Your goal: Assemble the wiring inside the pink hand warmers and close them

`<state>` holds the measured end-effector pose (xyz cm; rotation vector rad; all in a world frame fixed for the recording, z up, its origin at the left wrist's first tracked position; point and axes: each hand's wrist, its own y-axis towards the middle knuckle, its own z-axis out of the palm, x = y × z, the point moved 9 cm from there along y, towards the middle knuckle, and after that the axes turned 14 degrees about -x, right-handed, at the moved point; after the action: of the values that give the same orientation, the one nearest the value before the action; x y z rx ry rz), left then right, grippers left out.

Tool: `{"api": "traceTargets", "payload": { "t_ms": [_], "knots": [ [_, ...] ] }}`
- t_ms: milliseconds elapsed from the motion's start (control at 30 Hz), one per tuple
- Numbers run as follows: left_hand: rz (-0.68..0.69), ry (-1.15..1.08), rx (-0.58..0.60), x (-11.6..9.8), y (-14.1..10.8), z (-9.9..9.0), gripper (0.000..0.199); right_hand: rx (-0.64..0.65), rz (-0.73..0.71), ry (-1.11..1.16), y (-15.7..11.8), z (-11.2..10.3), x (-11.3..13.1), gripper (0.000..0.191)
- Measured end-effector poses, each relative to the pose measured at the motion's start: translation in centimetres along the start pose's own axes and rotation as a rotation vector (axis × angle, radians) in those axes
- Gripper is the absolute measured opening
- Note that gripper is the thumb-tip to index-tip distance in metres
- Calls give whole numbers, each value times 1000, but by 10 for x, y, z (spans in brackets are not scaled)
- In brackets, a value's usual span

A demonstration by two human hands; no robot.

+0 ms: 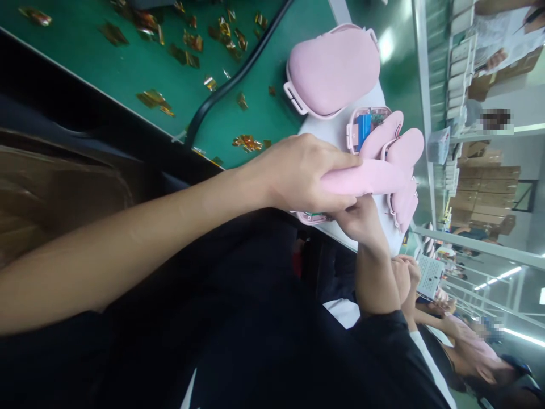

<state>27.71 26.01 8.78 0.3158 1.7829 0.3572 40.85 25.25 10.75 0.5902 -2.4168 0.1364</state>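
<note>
A pink rounded plastic case point(366, 177), seen nearly edge-on, is gripped by my left hand point(302, 173), thumb on the near side and fingers on the far side. My right hand point(360, 218) holds the case from below; its fingertips are partly hidden. Below my left hand, a pink shell with a green circuit board point(314, 217) shows only at its edge. Beyond the held case lies an open pink shell with a blue block point(364, 132) and wires inside. Several more pink shells point(404, 149) are grouped to the right. A larger pink case point(334, 71) with side loops lies farther up.
Amber film scraps point(247, 143) are scattered over the green table point(264, 79), crossed by a black cable point(238, 76). A white sheet point(315, 126) lies under the pink parts. At right, co-workers' hands point(406, 272) are near the bench, with stacked cartons point(483, 187) behind.
</note>
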Motion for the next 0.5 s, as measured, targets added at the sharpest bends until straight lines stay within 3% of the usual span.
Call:
{"api": "traceTargets", "payload": {
  "t_ms": [200, 400, 500],
  "knots": [
    [26, -2, -41, 0, 0, -1, 56, -12, -21, -36, 2, 1, 15, 53],
    [-5, -38, -33, 11, 0, -1, 58, 195, 25, -301, 14, 4, 10, 67],
    [-69, -116, -23, 29, -3, -6, 56, 362, 54, -388, 24, 20, 1, 63]
  ]
}}
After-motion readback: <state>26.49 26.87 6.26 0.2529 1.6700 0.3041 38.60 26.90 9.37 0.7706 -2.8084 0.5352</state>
